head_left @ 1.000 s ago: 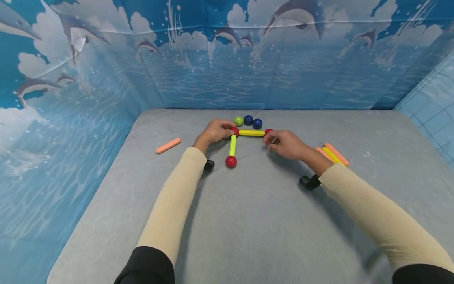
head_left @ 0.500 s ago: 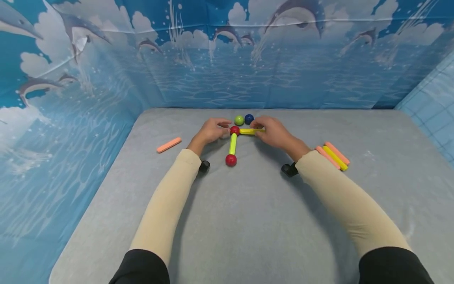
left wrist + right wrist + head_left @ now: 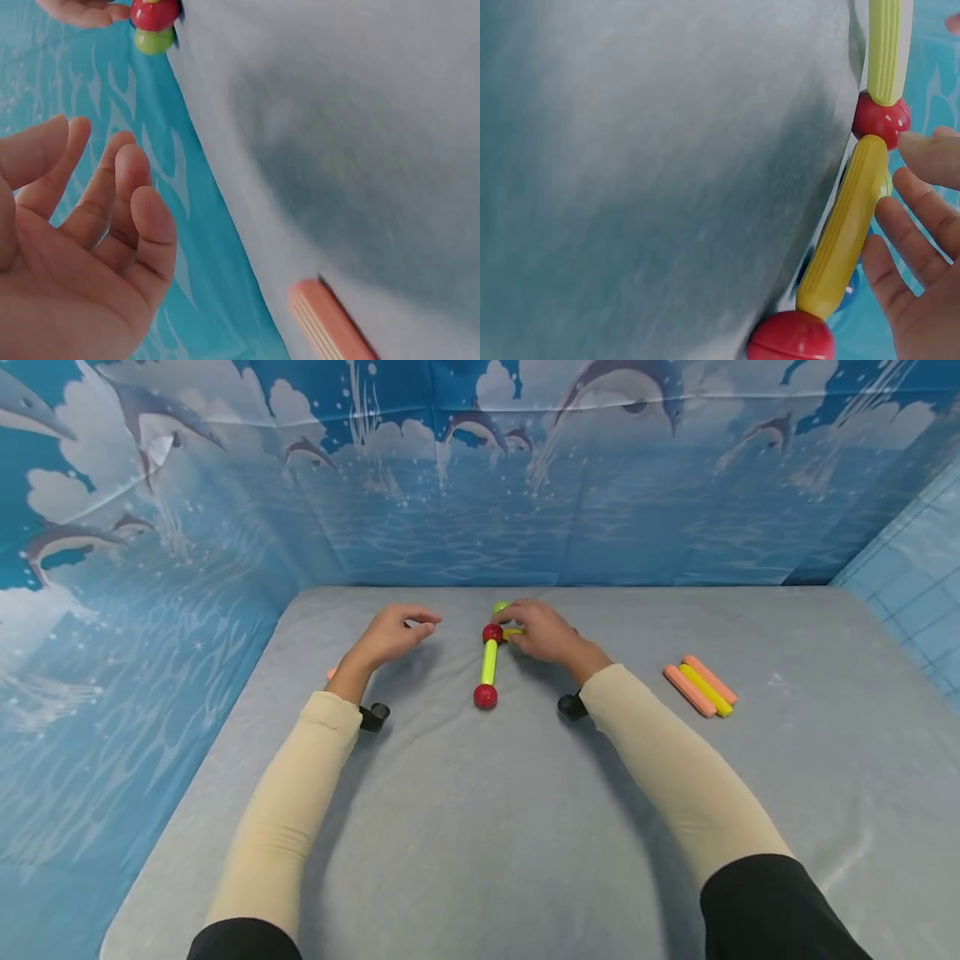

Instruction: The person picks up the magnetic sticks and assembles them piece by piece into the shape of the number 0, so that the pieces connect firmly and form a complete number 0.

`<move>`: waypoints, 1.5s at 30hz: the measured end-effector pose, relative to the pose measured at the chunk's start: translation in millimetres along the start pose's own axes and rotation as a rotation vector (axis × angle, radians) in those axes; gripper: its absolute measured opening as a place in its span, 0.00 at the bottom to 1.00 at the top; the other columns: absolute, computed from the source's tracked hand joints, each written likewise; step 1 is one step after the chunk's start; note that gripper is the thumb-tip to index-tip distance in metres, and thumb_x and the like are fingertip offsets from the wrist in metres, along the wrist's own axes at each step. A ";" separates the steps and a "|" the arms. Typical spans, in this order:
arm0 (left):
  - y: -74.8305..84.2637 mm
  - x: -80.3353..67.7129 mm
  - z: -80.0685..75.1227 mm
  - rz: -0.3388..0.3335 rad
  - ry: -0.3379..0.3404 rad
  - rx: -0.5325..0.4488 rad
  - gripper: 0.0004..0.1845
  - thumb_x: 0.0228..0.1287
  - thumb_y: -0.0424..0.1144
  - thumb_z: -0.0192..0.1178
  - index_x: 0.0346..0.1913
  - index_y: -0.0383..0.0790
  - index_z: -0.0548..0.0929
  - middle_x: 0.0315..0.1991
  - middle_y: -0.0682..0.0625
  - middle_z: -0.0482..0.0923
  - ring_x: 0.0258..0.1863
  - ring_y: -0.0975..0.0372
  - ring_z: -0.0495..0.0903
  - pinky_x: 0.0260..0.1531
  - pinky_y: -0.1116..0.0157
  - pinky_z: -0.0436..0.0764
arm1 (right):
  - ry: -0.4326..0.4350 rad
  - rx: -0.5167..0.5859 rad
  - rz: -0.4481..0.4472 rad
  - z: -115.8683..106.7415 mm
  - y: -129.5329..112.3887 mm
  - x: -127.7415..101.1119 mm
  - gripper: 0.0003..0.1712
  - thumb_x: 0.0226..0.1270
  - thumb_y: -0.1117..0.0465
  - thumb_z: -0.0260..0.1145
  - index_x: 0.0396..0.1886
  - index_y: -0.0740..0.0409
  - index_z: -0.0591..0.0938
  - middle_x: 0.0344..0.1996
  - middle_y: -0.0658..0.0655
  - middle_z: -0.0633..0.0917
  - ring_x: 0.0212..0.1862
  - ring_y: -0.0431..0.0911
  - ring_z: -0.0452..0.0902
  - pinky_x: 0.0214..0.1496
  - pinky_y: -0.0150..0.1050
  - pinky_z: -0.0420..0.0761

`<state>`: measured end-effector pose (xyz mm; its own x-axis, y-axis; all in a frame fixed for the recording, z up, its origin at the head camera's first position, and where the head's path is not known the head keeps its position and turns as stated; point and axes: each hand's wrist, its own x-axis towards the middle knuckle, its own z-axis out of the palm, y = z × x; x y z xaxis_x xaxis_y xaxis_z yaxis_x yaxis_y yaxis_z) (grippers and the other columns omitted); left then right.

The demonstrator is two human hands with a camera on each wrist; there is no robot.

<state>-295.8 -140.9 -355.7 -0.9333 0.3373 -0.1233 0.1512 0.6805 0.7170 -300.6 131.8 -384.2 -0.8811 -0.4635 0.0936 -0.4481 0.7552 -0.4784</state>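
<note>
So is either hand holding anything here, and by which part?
The left hand holds nothing; its fingers hang loosely curled. The right hand lies over the yellow stick near the red ball, fingers along it; a firm grip cannot be told.

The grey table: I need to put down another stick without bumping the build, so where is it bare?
The wide near stretch of the grey table, between the two sleeves, is bare, as is the patch between the right hand and the three loose sticks. It is crowded at the far middle, around the red balls, yellow stick and green ball.
</note>
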 end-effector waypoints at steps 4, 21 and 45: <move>-8.9 -7.1 -6.4 0.002 -0.001 -0.004 0.19 0.76 0.43 0.52 0.65 0.44 0.78 0.70 0.47 0.71 0.63 0.51 0.72 0.60 0.51 0.76 | -0.010 -0.018 0.012 4.5 2.9 5.1 0.23 0.69 0.68 0.62 0.62 0.54 0.80 0.63 0.59 0.78 0.67 0.55 0.70 0.70 0.54 0.72; -51.5 -24.6 -31.0 -0.147 0.169 0.187 0.20 0.76 0.42 0.49 0.65 0.44 0.77 0.66 0.44 0.75 0.61 0.49 0.73 0.59 0.50 0.74 | -0.049 0.061 0.147 16.2 -2.8 20.7 0.23 0.71 0.65 0.62 0.63 0.48 0.80 0.64 0.56 0.79 0.64 0.53 0.72 0.65 0.50 0.76; -67.6 -27.2 -43.1 -0.189 -0.061 0.434 0.20 0.74 0.45 0.55 0.61 0.40 0.79 0.58 0.37 0.78 0.47 0.50 0.77 0.47 0.54 0.78 | -0.043 0.137 0.228 16.4 -4.0 17.8 0.21 0.71 0.64 0.62 0.61 0.45 0.82 0.64 0.56 0.78 0.59 0.52 0.71 0.56 0.47 0.79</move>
<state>-294.8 -224.1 -371.2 -0.9388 0.2100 -0.2729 0.1147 0.9380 0.3272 -312.0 112.9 -394.9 -0.9484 -0.3102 -0.0662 -0.2116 0.7742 -0.5965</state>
